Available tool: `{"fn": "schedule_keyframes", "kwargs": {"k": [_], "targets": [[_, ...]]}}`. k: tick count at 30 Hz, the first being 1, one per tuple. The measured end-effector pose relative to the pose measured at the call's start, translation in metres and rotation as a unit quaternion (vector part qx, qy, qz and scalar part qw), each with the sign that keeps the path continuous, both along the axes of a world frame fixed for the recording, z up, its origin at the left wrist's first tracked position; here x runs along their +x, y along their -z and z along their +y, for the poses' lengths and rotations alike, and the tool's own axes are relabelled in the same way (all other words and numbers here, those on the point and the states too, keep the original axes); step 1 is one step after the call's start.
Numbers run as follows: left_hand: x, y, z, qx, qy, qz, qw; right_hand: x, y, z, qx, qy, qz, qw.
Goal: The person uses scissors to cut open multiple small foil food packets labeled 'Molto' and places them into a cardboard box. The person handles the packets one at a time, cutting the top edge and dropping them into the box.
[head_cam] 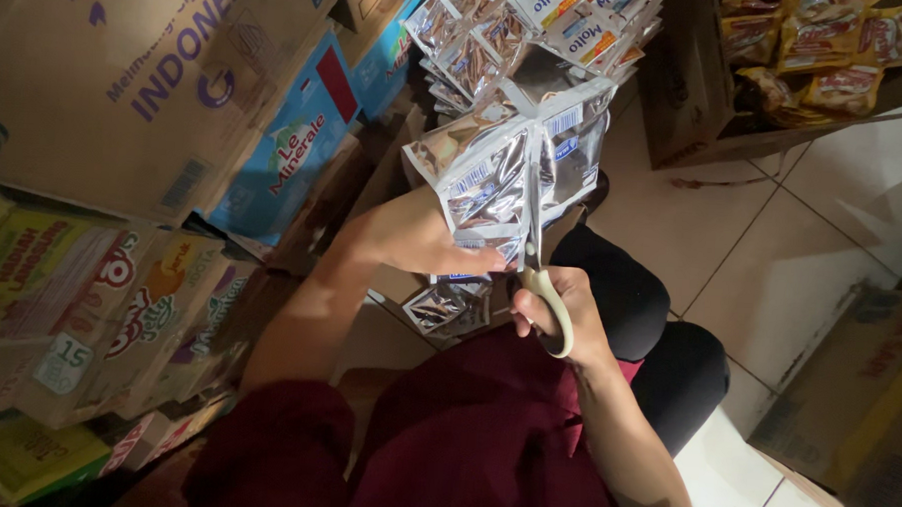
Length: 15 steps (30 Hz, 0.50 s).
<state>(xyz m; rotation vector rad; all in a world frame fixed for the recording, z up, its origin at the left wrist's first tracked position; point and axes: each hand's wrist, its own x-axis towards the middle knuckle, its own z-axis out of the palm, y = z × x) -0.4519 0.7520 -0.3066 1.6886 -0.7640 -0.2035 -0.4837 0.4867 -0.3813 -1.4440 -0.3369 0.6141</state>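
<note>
A long strip of joined silver sachets [514, 156] hangs down in front of me, running up to the top of the view. My left hand [417, 237] pinches the strip at its lower part, fingers pressed on the foil. My right hand [559, 312] grips a pair of scissors [540, 277] with cream handles. The blades point up along the strip between two sachets. More sachets [449, 305] dangle below my left hand. My sleeves are dark red.
Stacked cardboard cartons [128, 62] and colourful drink boxes [119, 302] fill the left side. A box of yellow-brown snack packets [818, 46] stands at the top right. White floor tiles [770, 265] lie to the right, with another carton [856, 398] at the lower right.
</note>
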Motion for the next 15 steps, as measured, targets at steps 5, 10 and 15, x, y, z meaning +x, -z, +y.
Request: {"fn": "schedule_keyframes", "kwargs": {"k": [5,10,15], "targets": [[-0.002,-0.001,0.001,-0.002,-0.006,0.014,1.000,-0.001,-0.002,0.001,-0.018,0.008,-0.016,1.000],[-0.004,0.005,0.003,-0.005,0.007,0.042,0.999,0.001,-0.005,0.002,-0.017,0.009,-0.020,1.000],[-0.007,0.023,0.000,0.009,-0.003,0.004,1.000,0.000,0.001,0.000,-0.034,0.009,0.014,0.999]]}}
